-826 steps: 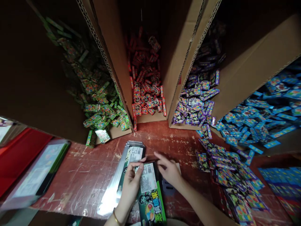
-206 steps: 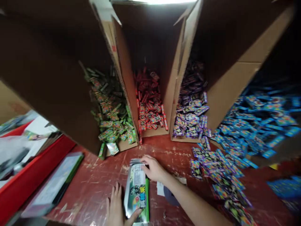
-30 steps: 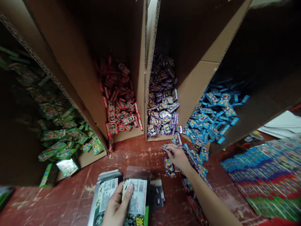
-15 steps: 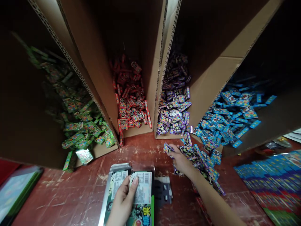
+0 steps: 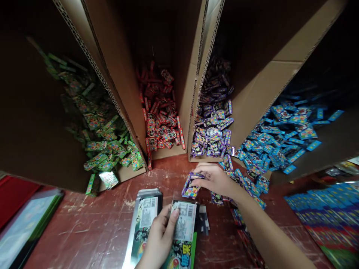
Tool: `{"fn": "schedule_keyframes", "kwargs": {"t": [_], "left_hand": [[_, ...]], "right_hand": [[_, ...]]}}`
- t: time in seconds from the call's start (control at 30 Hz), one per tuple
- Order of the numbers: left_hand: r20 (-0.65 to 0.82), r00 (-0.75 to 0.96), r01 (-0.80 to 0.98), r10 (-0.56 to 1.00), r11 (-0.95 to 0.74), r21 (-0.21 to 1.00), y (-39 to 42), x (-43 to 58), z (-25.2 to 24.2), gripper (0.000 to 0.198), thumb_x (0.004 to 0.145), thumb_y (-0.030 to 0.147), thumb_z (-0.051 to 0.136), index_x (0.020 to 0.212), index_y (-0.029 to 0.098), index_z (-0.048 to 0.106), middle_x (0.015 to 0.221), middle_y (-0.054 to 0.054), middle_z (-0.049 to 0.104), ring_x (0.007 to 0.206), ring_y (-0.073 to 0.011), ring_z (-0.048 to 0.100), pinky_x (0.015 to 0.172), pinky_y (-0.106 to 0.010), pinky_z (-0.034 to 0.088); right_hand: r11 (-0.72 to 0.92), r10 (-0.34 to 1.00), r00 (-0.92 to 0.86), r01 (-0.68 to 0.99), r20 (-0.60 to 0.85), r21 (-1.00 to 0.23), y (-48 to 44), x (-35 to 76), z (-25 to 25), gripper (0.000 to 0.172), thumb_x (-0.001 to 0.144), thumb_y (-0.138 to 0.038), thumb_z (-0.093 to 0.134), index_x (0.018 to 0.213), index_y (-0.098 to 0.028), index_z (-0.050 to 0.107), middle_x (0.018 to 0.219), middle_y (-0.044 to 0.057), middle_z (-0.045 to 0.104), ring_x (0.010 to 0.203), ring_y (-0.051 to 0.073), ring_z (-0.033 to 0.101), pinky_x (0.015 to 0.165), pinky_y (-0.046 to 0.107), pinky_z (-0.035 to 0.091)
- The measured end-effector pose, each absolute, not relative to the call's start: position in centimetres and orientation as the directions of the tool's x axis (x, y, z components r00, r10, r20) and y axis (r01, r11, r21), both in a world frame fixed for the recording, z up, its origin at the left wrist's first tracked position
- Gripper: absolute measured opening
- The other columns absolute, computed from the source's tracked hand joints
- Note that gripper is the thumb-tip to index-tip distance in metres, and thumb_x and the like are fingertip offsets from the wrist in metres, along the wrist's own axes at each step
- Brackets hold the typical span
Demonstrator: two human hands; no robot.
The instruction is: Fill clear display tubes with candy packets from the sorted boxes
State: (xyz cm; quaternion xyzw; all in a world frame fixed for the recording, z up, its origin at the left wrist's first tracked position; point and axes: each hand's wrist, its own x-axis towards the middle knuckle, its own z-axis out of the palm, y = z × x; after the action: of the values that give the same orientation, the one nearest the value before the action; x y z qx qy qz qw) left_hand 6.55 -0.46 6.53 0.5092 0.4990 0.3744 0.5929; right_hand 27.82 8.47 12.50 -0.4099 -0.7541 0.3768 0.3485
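At the lower middle, my left hand (image 5: 162, 235) is closed on a green printed box (image 5: 183, 224), thumb on its white label. A second green box (image 5: 146, 220) lies partly under that hand, to its left. My right hand (image 5: 213, 179) pinches purple candy packets (image 5: 191, 185) just above the red table, beyond the held box. More purple packets (image 5: 227, 162) lie loose near the right wrist. Behind them, a cardboard box of purple packets (image 5: 209, 138) stands open toward me.
Open cartons hold green packets (image 5: 112, 149), red packets (image 5: 162, 127) and blue packets (image 5: 280, 138). Rows of multicoloured packets (image 5: 328, 216) lie at the right. Flat green-edged packages (image 5: 33, 220) lie at the left on the red table (image 5: 92, 228).
My right hand has drawn purple packets toward the green boxes and turned them. My left hand and its box appear further right as the whole view has shifted.
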Motion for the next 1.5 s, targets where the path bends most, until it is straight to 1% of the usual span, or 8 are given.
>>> {"fn": "schedule_keyframes", "kwargs": {"t": [0.17,0.27,0.43,0.6,0.87,1.13,1.4,1.5], "left_hand": [[-0.221,0.214,0.027,0.952,0.22,0.975,-1.0,6.7,7.2,0.039,0.085,0.047,0.047,0.108,0.018,0.06,0.093,-0.005,0.07,0.077,-0.0199,0.062,0.072,-0.026,0.047],[-0.222,0.212,0.032,0.952,0.22,0.975,-1.3,6.4,7.4,0.04,0.085,0.048,0.048,0.108,0.018,0.061,0.089,-0.004,0.07,0.074,-0.0196,0.061,0.068,-0.025,0.047],[-0.201,0.148,0.129,0.968,0.183,0.975,-1.2,5.9,7.1,0.038,0.085,0.048,0.047,0.102,0.019,0.064,0.078,-0.001,0.07,0.071,-0.0182,0.059,0.067,-0.023,0.045],[-0.21,0.199,0.134,0.957,0.185,0.974,-1.0,6.1,7.2,0.038,0.087,0.048,0.044,0.103,0.02,0.064,0.081,-0.001,0.069,0.072,-0.0182,0.059,0.067,-0.023,0.044],[-0.204,0.199,0.157,0.958,0.174,0.972,-1.2,6.6,6.9,0.036,0.088,0.045,0.042,0.092,0.018,0.065,0.074,-0.001,0.064,0.073,-0.0184,0.054,0.066,-0.023,0.042],[-0.214,0.186,0.118,0.959,0.194,0.974,-1.1,6.8,7.4,0.035,0.088,0.044,0.042,0.095,0.018,0.065,0.078,-0.001,0.067,0.072,-0.0183,0.055,0.067,-0.024,0.041],[-0.162,0.232,0.156,0.959,0.127,0.98,-1.2,6.9,7.0,0.034,0.089,0.042,0.042,0.099,0.019,0.065,0.084,-0.002,0.067,0.078,-0.0196,0.056,0.07,-0.024,0.041],[-0.181,0.201,0.116,0.963,0.16,0.98,-1.2,6.8,7.2,0.034,0.089,0.043,0.043,0.099,0.02,0.065,0.084,-0.002,0.068,0.077,-0.0194,0.056,0.07,-0.024,0.042]], "right_hand": [[0.279,0.822,-0.548,0.153,0.153,-0.948,9.9,26.2,12.1,0.034,0.078,-0.03,0.063,0.11,-0.021,0.057,0.086,0.001,0.058,0.075,0.012,0.056,0.068,0.026,0.048],[0.163,0.861,-0.487,-0.007,0.146,-0.987,10.0,25.6,11.2,0.026,0.076,-0.029,0.066,0.099,-0.019,0.058,0.087,0.001,0.061,0.078,0.012,0.059,0.071,0.026,0.049],[0.206,0.823,-0.552,0.069,0.135,-0.976,9.7,25.3,11.3,0.016,0.078,-0.027,0.063,0.09,-0.017,0.064,0.088,0.004,0.063,0.079,0.014,0.061,0.068,0.026,0.049],[0.165,0.908,-0.382,-0.058,0.174,-0.985,9.6,24.4,11.4,0.018,0.076,-0.026,0.066,0.09,-0.018,0.06,0.082,0.001,0.062,0.071,0.011,0.06,0.066,0.025,0.049],[0.334,0.716,-0.696,0.268,0.058,-0.904,8.6,24.6,11.9,0.008,0.081,-0.017,0.058,0.078,-0.014,0.065,0.075,0.001,0.056,0.067,0.011,0.052,0.06,0.022,0.041],[0.333,0.791,-0.601,0.262,0.116,-0.906,8.7,24.5,11.1,0.01,0.077,-0.024,0.065,0.075,-0.014,0.064,0.074,0.0,0.054,0.06,0.009,0.046,0.053,0.021,0.037],[0.496,0.512,-0.857,0.235,0.063,-0.836,9.8,24.4,13.7,0.017,0.085,-0.022,0.054,0.079,-0.016,0.069,0.078,0.003,0.057,0.075,0.014,0.055,0.07,0.026,0.044],[0.369,0.651,-0.757,0.256,0.052,-0.893,9.0,23.7,12.3,0.01,0.079,-0.023,0.062,0.085,-0.017,0.068,0.078,0.002,0.058,0.072,0.013,0.056,0.068,0.026,0.046]]}}
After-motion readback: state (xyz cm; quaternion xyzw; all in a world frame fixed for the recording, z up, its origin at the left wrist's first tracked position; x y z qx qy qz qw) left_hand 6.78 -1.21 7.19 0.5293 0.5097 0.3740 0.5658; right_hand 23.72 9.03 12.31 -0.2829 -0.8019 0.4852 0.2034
